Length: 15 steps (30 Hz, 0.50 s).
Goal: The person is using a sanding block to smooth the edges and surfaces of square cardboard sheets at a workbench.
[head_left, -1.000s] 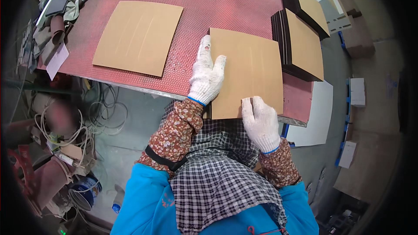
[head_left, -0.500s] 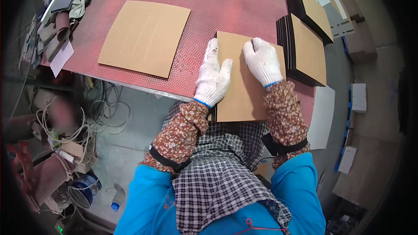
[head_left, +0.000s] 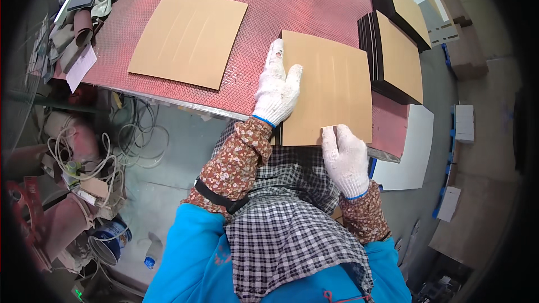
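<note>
- The tabletop [head_left: 303, 0] is pinkish red with a fine mesh texture, its near edge pale and worn.
- Grey floor [head_left: 154, 182] runs below it; loose hoses [head_left: 126, 160] tangle at the lower left, near a bucket [head_left: 110, 242] and a bottle [head_left: 152, 253].
- Dark rolls and scraps [head_left: 82, 27] crowd the tabletop's far left, with a white paper [head_left: 82, 66] at their near end.
- Two stacks [head_left: 400, 59] of tan-faced, dark-edged boards sit at the right; a white sheet [head_left: 412, 151] lies lower, beyond the tabletop's right edge.
- The bucket's blue side bears pale print, too small to read.
- The board [head_left: 325, 90] lies at the tabletop's near edge, between the stacks and a second board [head_left: 191, 39]. It is tan, squarish, with faint pale streaks; dark layered edges show along its left side.
- Left hand [head_left: 278, 92], white-gloved: spread wide, fingers along the board's left edge, thumb over its face.
- Right hand [head_left: 344, 157], also gloved: fingers bent, tips at the board's near edge; I cannot tell whether they pinch anything.
</note>
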Each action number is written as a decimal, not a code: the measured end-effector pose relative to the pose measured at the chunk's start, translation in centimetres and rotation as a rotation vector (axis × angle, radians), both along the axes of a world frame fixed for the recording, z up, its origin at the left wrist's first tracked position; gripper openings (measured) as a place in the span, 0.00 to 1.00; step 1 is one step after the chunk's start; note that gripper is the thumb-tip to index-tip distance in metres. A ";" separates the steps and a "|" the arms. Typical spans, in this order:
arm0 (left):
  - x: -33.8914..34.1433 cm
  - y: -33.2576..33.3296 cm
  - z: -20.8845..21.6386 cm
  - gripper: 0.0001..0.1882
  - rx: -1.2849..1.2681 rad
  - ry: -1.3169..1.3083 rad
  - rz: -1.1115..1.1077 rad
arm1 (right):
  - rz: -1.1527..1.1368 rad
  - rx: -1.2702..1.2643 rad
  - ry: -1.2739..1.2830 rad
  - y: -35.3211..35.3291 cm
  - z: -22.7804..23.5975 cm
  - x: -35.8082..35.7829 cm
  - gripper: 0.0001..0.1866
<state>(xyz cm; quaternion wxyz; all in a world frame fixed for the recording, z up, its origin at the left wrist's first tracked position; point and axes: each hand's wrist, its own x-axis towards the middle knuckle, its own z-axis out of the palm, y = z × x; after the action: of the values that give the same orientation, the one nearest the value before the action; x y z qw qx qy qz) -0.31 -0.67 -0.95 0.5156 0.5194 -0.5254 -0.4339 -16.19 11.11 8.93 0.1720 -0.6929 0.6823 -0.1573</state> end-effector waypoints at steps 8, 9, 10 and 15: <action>-0.1 0.0 -0.5 0.39 -0.027 0.006 0.007 | 0.052 -0.063 0.011 -2.3 -1.3 -0.1 0.11; -0.2 0.0 -0.6 0.39 -0.037 0.002 0.020 | 0.082 -0.079 0.015 -3.4 -1.4 -0.2 0.11; 0.0 -0.1 -0.6 0.39 -0.038 -0.001 0.020 | 0.010 -0.028 0.056 -4.6 -1.4 0.4 0.13; 0.0 0.3 0.0 0.39 -0.012 -0.072 0.018 | 0.004 -0.105 0.097 -12.7 -2.5 0.5 0.18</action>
<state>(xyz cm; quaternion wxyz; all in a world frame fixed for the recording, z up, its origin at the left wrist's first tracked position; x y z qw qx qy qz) -0.28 -0.40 -0.94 0.5034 0.5361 -0.5417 -0.4071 -15.68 -1.56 6.45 0.1028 -0.7092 0.6792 -0.1588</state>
